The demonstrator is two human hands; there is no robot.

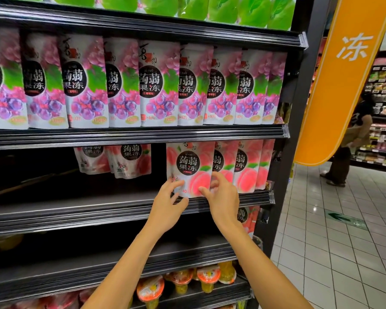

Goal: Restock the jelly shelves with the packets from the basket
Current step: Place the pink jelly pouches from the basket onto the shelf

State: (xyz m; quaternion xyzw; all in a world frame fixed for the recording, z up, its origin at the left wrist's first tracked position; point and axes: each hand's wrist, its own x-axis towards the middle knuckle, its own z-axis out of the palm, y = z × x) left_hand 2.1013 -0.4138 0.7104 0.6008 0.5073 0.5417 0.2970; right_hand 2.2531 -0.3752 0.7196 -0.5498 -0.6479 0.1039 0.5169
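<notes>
A peach jelly packet (188,166) stands upright at the front of the middle shelf (98,210), leftmost in a row of peach packets (247,166). My left hand (168,204) pinches its lower left corner. My right hand (221,195) holds its lower right edge, thumb on the front and fingers curled behind. Further back on the same shelf stand two more peach packets (120,161). The basket is out of view.
Purple grape jelly packets (152,85) fill the shelf above, green packets (210,7) the top one. Jelly cups (187,279) sit on the lowest shelf. An orange sign (343,74) hangs at the aisle end. A person (352,141) stands on the tiled floor at right.
</notes>
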